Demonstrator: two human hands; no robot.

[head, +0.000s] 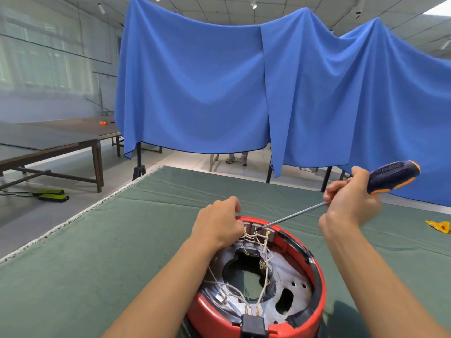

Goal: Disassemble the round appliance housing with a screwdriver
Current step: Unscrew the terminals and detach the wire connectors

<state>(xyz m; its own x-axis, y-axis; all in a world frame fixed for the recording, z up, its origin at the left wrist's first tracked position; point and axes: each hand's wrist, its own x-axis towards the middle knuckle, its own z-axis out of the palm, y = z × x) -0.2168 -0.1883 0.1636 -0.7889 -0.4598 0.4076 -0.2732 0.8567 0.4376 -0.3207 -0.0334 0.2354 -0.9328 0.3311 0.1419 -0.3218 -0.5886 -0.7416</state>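
Note:
A round red appliance housing (pixel 317 284) lies open-side up on the green table cover (pixel 109 252), showing a grey metal plate, white wires and brass terminals inside. My left hand (pixel 219 222) grips the housing's far rim beside a terminal block. My right hand (pixel 349 201) holds a long screwdriver (pixel 393 176) with a dark blue and orange handle. Its thin shaft slants down to the left, and the tip touches the terminals at the far rim, just right of my left hand.
A yellow scrap (pixel 439 226) lies on the cover at the right edge. Blue cloth (pixel 244 89) hangs on stands behind the table, with someone's shoes (pixel 236 158) under it. Wooden tables (pixel 61 142) stand at the left; yellow-black items (pixel 52 195) lie on the floor.

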